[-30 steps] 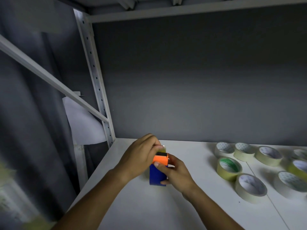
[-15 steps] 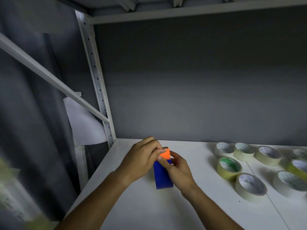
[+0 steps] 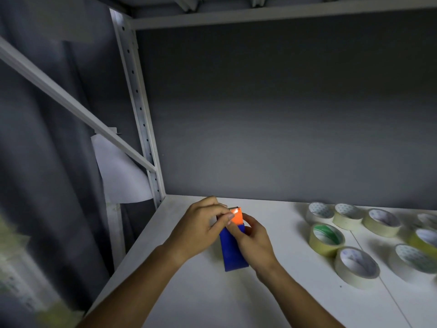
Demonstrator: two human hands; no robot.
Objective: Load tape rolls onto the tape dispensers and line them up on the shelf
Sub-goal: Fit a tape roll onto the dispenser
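No writing can be read. Both hands grip the tape dispenser [image 3: 233,247] over the shelf [image 3: 203,292]: left hand [image 3: 201,230] pinches its orange end, right hand [image 3: 254,242] holds the blue body. Its long axis runs away from the person, orange end farthest. Tape rolls [image 3: 327,236] lie well to the right.

Over the last second the blue tape dispenser [image 3: 233,250] shows more of its body below the fingers; a second ago only a short blue stub sat under them. Its lower end now reaches down past the right hand [image 3: 254,242] toward the wrist. The orange cutter head [image 3: 237,217] now stands clear above the left hand [image 3: 201,229], whose fingertips [image 3: 229,217] pinch its left edge instead of covering its top. The right thumb sits lower, on the blue body just under the orange part.
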